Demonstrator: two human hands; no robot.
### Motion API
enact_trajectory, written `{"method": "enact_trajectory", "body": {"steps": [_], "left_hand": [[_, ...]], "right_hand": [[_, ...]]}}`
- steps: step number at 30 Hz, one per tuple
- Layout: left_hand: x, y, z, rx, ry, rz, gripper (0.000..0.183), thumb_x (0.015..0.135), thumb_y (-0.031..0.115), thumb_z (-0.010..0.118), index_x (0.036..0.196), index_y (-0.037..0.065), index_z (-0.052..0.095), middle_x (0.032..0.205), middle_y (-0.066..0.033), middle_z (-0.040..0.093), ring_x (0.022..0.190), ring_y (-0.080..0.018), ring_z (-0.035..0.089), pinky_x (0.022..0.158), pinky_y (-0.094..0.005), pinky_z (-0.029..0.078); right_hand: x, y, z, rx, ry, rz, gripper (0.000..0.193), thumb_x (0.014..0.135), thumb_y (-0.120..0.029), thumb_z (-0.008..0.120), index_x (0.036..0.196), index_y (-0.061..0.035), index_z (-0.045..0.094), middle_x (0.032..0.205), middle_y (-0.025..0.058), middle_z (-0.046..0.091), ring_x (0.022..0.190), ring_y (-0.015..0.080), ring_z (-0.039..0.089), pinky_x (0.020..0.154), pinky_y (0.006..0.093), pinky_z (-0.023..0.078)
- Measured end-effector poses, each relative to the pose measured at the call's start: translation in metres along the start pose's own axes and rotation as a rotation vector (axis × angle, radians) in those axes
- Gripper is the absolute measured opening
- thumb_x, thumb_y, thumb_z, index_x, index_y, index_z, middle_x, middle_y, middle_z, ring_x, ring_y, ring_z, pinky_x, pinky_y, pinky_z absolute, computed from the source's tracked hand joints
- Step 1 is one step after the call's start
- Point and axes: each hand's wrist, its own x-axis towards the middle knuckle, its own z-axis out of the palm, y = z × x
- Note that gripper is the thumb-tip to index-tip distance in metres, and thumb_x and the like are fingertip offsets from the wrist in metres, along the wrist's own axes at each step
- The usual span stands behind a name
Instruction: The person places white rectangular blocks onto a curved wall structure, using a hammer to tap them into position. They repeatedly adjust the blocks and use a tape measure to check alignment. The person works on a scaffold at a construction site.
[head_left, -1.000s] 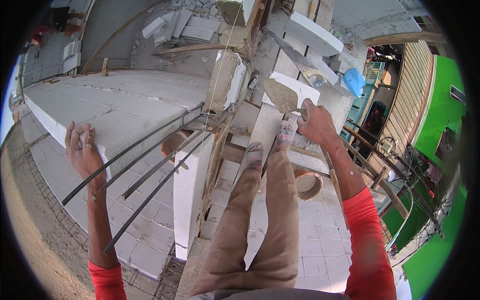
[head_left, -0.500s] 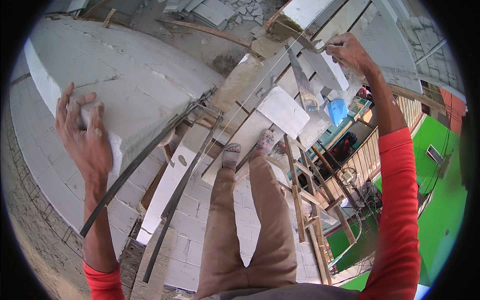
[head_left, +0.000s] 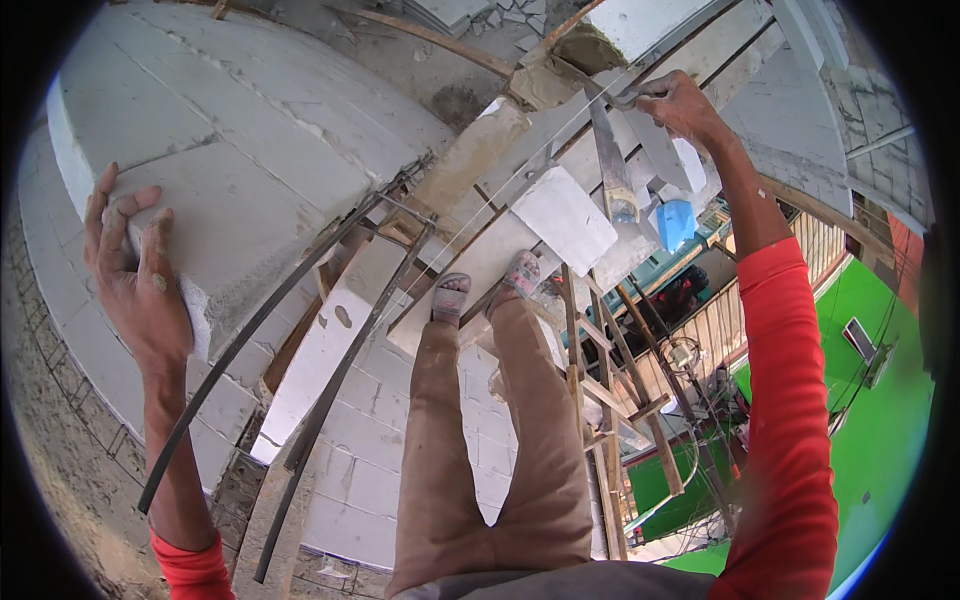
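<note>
My left hand [head_left: 140, 265] lies on the end of a pale grey block wall [head_left: 230, 220], fingers spread on its top surface. At the upper right, my right hand [head_left: 680, 108] is closed around the handle of a trowel [head_left: 582, 80]. The trowel's thin blade points left, over grey-brown mortar [head_left: 540, 84] beside a white block [head_left: 645, 25]. A handsaw [head_left: 608, 150] rests on the planks below the trowel. Near my feet lies a loose white block [head_left: 566, 222]. A taut string [head_left: 490, 208] crosses diagonally close to the trowel.
I stand on a narrow plank platform [head_left: 490, 265]. Dark steel bars [head_left: 350, 400] stick out between my left arm and legs. A blue object [head_left: 675, 224] lies near the saw. Wooden framing [head_left: 610, 350] descends at the right, above a drop toward a green wall [head_left: 880, 370].
The view has shifted slightly. My right hand has moved a little left with the trowel. My left hand stays on the block wall.
</note>
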Motion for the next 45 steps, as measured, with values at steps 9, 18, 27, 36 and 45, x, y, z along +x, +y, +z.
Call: {"method": "enact_trajectory", "body": {"steps": [9, 18, 27, 36, 45], "left_hand": [[0.0, 0.004, -0.001, 0.146, 0.031, 0.019, 0.02, 0.095, 0.017, 0.067, 0.113, 0.015, 0.075, 0.162, -0.0052, 0.05, 0.156, -0.0336, 0.033, 0.126, -0.0567, 0.033], [-0.002, 0.011, -0.003, 0.119, 0.034, 0.029, 0.02, 0.096, 0.015, 0.065, 0.113, 0.012, 0.074, 0.161, -0.0084, 0.051, 0.153, -0.0351, 0.037, 0.125, -0.053, 0.032], [-0.002, 0.009, -0.005, 0.1, 0.03, 0.038, 0.021, 0.095, 0.017, 0.066, 0.114, 0.012, 0.074, 0.161, -0.0079, 0.051, 0.156, -0.0354, 0.032, 0.128, -0.0552, 0.026], [-0.004, 0.007, -0.004, 0.065, 0.001, -0.022, 0.024, 0.091, 0.023, 0.067, 0.112, 0.015, 0.075, 0.163, -0.0083, 0.048, 0.157, -0.0391, 0.026, 0.126, -0.0634, 0.027], [0.0, 0.005, -0.003, 0.119, 0.012, 0.047, 0.024, 0.092, 0.027, 0.069, 0.112, 0.017, 0.075, 0.162, -0.0074, 0.049, 0.156, -0.0373, 0.027, 0.125, -0.0639, 0.028]], "right_hand": [[-0.034, -0.03, -0.049, 0.01, 0.009, -0.109, 0.025, 0.083, -0.024, 0.069, 0.074, -0.0013, 0.067, 0.061, 0.0038, 0.059, 0.052, 0.0131, 0.054, 0.049, 0.0319, 0.045], [-0.077, 0.023, -0.071, 0.121, -0.069, -0.012, 0.025, 0.081, -0.02, 0.065, 0.08, 0.0029, 0.075, 0.061, 0.0062, 0.063, 0.05, 0.0128, 0.057, 0.047, 0.0287, 0.046], [-0.098, -0.043, -0.128, 0.097, -0.154, -0.06, 0.037, 0.082, -0.034, 0.066, 0.074, 0.0016, 0.07, 0.06, 0.0062, 0.063, 0.047, 0.0125, 0.056, 0.049, 0.0312, 0.046], [-0.135, -0.027, -0.089, 0.379, 0.009, -0.027, 0.028, 0.085, -0.028, 0.062, 0.076, -0.0021, 0.069, 0.062, 0.0037, 0.06, 0.045, 0.0101, 0.049, 0.045, 0.0268, 0.042], [-0.219, -0.022, 0.099, 0.007, 0.102, -0.106, 0.02, 0.08, -0.015, 0.066, 0.089, 0.0021, 0.072, 0.063, 0.0136, 0.058, 0.058, 0.0203, 0.052, 0.06, 0.0387, 0.046]]}}
